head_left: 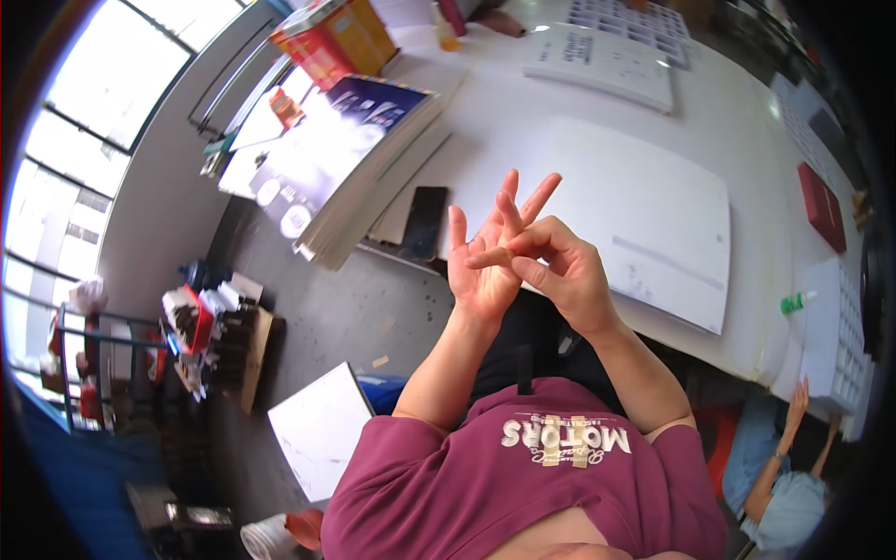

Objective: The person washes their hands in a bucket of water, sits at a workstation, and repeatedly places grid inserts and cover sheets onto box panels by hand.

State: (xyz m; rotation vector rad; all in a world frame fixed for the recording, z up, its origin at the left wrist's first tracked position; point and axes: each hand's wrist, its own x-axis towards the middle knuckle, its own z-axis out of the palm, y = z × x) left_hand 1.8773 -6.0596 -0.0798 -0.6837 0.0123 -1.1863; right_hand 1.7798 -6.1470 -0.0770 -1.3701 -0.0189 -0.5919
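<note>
My left hand [487,250] is raised palm up above the near table edge, several of its fingers stretched out and spread. My right hand [571,275] meets it from the right, thumb and forefinger pinched on a finger of my left hand. Whether something small sits between those fingertips cannot be made out. Just left of my left hand, a black phone [425,222] lies at the table edge. Behind and to the right of my hands, a large white panel [644,205] lies flat on the white table [504,103].
A thick stack of printed boards [350,177] overhangs the table's left side, near a red and yellow tin [336,42]. At the right are a green-capped bottle [793,302], a dark red box [821,207] and a white compartment tray [835,322]. A co-worker [789,495] sits there.
</note>
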